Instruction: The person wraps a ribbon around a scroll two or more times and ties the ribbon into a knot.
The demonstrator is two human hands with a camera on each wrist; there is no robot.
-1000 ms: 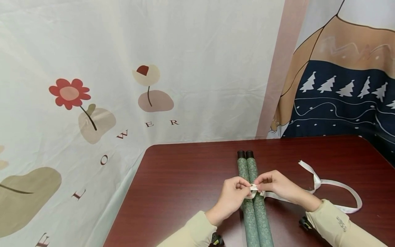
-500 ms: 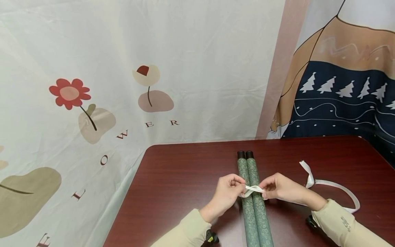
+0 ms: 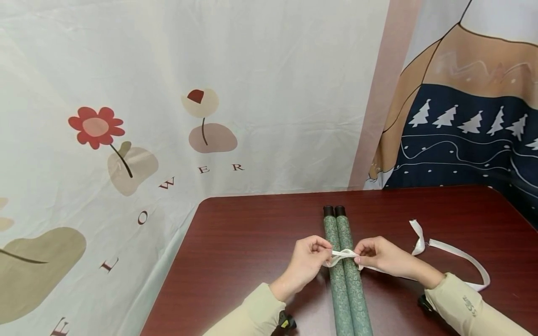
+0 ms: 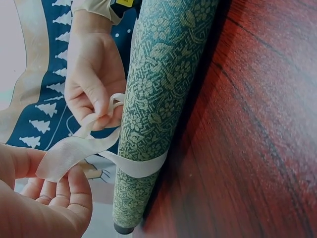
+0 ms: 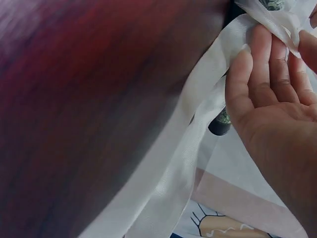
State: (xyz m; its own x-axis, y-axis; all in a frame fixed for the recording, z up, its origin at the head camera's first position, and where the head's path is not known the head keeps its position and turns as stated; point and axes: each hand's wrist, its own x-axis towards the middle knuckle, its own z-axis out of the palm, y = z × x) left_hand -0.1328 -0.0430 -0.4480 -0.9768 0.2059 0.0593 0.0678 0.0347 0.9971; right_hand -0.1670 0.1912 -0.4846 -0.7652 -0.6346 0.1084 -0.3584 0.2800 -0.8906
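Two green patterned rolls with black ends, like a rolled scroll (image 3: 359, 303), lie side by side on the table. A white ribbon (image 4: 143, 167) goes around them. On the left side, my left hand (image 3: 308, 262) pinches one part of the ribbon between thumb and fingers. Opposite it, my right hand (image 3: 384, 257) pinches another part with thumb and forefinger. Between the hands the ribbon (image 3: 344, 253) crosses over the top of the rolls in a loose loop. How its strands pass through each other cannot be made out.
A long ribbon tail (image 3: 466, 259) curves over the dark red table (image 3: 252, 233) at the right, with a twisted end near the back. Behind the table hangs a printed cloth (image 3: 286, 116). Dark wrist devices (image 3: 287, 322) sit under the sleeves.
From close together over the rolls, both hands have moved apart, drawing the ribbon out between them. Over the last half second they shift little. The ribbon tail at the right has moved slightly.
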